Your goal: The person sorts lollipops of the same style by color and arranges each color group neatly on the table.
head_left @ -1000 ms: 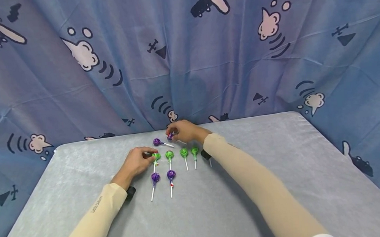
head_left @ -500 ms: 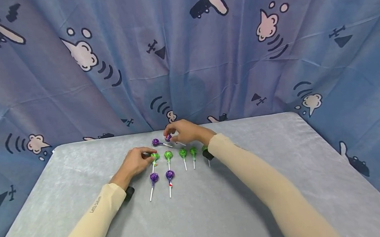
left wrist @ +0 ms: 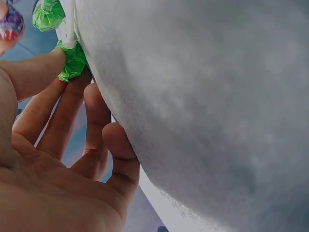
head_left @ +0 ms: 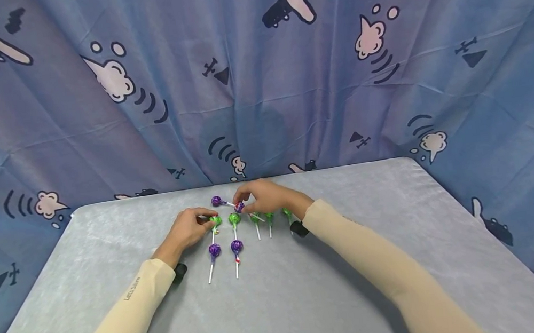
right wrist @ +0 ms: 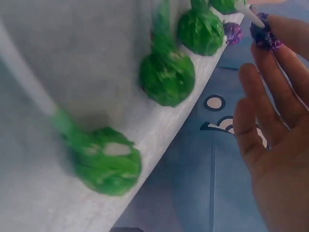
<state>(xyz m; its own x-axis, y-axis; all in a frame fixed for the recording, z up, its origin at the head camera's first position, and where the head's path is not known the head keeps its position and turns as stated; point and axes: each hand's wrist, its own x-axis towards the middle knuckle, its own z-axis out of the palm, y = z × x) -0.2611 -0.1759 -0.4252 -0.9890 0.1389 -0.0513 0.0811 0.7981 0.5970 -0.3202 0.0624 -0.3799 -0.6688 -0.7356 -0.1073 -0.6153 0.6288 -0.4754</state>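
In the head view my left hand (head_left: 189,231) rests at the left end of the row of green lollipops. Its thumb and fingers pinch the wrapped head of a green lollipop (left wrist: 73,62), whose stick points toward me. My right hand (head_left: 266,195) holds a purple lollipop (right wrist: 264,35) by its head between thumb and fingertips, above the row. The held lollipop's white stick slants across a green lollipop (head_left: 254,217) below. Another purple lollipop (head_left: 216,200) lies sideways behind the row. Two more purple lollipops, a left one (head_left: 214,250) and a right one (head_left: 236,246), lie in front.
More green lollipops stand in the row, among them one beside the left hand (head_left: 234,219) and one partly covered by the right wrist (head_left: 287,212). A grey cloth covers the table (head_left: 354,265). Behind its far edge hangs a blue printed curtain (head_left: 259,81).
My right hand has brought the purple lollipop nearer to me, from the back of the table to over the green row. The left hand stays on its green lollipop.
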